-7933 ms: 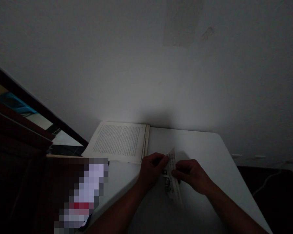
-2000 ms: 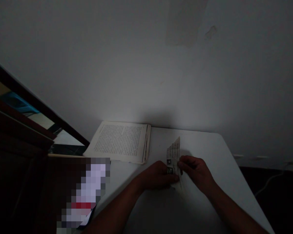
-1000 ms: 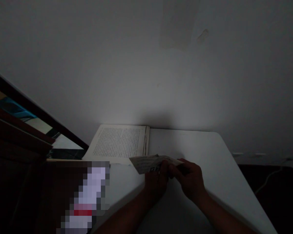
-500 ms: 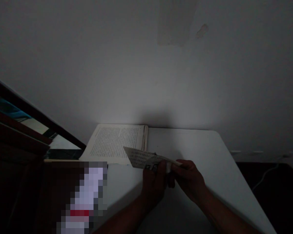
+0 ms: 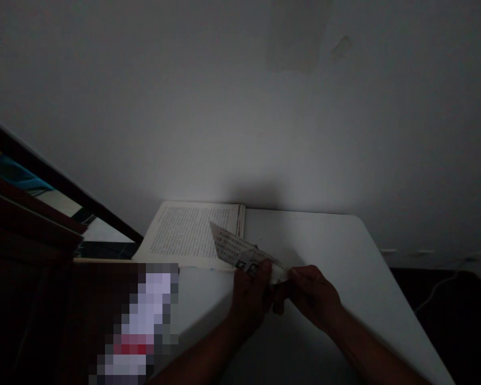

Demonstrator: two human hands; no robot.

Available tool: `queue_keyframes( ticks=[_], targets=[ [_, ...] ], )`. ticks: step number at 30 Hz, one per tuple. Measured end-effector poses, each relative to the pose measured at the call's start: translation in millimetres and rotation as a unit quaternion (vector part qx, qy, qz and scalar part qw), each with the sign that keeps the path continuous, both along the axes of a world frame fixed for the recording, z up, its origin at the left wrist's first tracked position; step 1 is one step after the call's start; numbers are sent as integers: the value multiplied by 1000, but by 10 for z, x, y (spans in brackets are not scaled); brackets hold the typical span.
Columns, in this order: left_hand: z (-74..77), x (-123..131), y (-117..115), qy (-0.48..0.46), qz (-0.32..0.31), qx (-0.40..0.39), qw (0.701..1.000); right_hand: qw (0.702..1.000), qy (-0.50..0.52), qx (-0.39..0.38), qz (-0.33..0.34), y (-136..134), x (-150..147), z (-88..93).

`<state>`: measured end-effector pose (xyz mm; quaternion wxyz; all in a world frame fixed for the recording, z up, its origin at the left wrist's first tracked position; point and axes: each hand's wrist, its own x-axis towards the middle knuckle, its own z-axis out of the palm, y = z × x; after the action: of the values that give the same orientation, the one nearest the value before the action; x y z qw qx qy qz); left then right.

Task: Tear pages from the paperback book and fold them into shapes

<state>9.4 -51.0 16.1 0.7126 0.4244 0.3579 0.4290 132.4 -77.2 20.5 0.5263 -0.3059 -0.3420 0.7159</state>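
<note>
A folded sheet of printed paper is held up over the white table, its pointed end tilted up to the left. My left hand is closed on its lower middle, the thumb pressed on the printed face. At the paper's right end, my right hand pinches the edge between thumb and fingers. Several of the fingers lie hidden behind the paper or in shadow. Beyond the paper's left tip lies an open book or stack of printed pages, partly covered by the paper.
The white table stands against a grey wall. Dark wooden furniture is at the left, with a pixelated patch below. A white cable hangs beyond the table's right edge.
The folded paper has tipped so its left point stands higher and more of its printed face shows. Both hands remain on it, with the right hand shifted slightly.
</note>
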Motion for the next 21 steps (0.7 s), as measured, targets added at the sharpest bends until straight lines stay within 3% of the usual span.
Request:
queue_keyframes(
  ticks=[4, 8, 10, 15, 18, 21],
  targets=[
    [-45, -29, 48, 20, 3, -8, 1000, 1000, -7, 5, 21, 8, 40, -5],
    [-123, -67, 140, 48, 12, -10, 999, 996, -80, -6, 42, 38, 177, -23],
    [-161, -82, 177, 53, -38, 3, 998, 994, -96, 7, 45, 68, 263, -36],
    [-163, -80, 182, 27, -199, 24, 979, 986, -155, 42, -50, 97, 375, -66],
    [-116, -68, 166, 65, -258, 31, 963, 963, -255, 64, -63, 60, 367, -53],
    [-69, -58, 181, 100, -215, 88, 967, 910, -382, 107, -119, 20, 343, -4]
  ],
)
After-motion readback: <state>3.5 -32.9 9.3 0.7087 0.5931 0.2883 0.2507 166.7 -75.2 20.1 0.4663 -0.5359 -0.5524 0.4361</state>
